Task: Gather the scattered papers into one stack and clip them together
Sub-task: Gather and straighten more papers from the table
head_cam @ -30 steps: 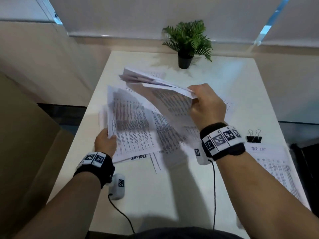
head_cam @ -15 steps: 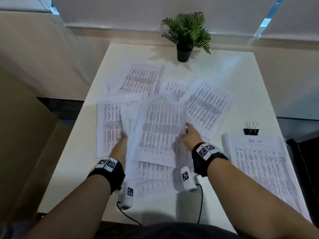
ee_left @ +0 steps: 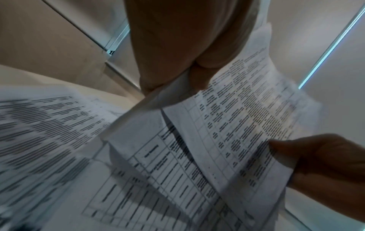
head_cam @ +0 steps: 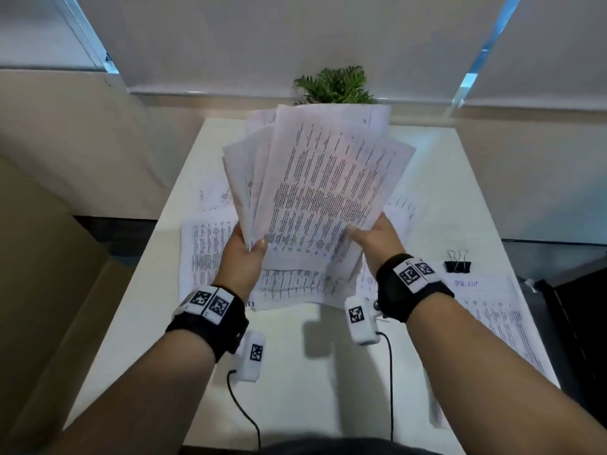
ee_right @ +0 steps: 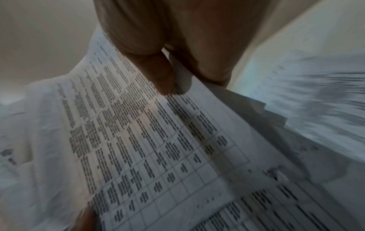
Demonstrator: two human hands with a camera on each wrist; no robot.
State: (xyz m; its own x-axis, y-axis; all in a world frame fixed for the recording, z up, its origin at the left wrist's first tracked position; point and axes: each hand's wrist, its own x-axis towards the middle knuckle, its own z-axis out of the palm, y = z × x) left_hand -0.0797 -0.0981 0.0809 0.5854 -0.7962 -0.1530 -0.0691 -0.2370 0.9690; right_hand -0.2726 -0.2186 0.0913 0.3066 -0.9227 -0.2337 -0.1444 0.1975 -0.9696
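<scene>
Both hands hold a loose, fanned bundle of printed sheets [head_cam: 322, 178] raised above the white table [head_cam: 295, 356], tilted up and away from me. My left hand [head_cam: 246, 247] pinches its lower left corner, thumb on the front. My right hand [head_cam: 371, 234] pinches the lower right edge. The left wrist view shows the bundle [ee_left: 227, 125] pinched under my left hand [ee_left: 177, 84], with the right hand [ee_left: 316, 159] at its edge. In the right wrist view the thumb [ee_right: 164, 78] presses on the top sheet [ee_right: 138, 140]. More printed sheets [head_cam: 210, 244] lie spread on the table below. A black binder clip [head_cam: 457, 265] lies at the right.
A separate stack of printed pages headed in handwriting [head_cam: 499, 323] lies along the right table edge, near the clip. A potted green plant [head_cam: 335, 85] stands at the far edge, partly hidden by the raised sheets. A beige wall is on the left.
Half a second ago both hands rested on sheets lying on the table. Now they have lifted a bundle of them up, tilted away, hiding most of the plant.
</scene>
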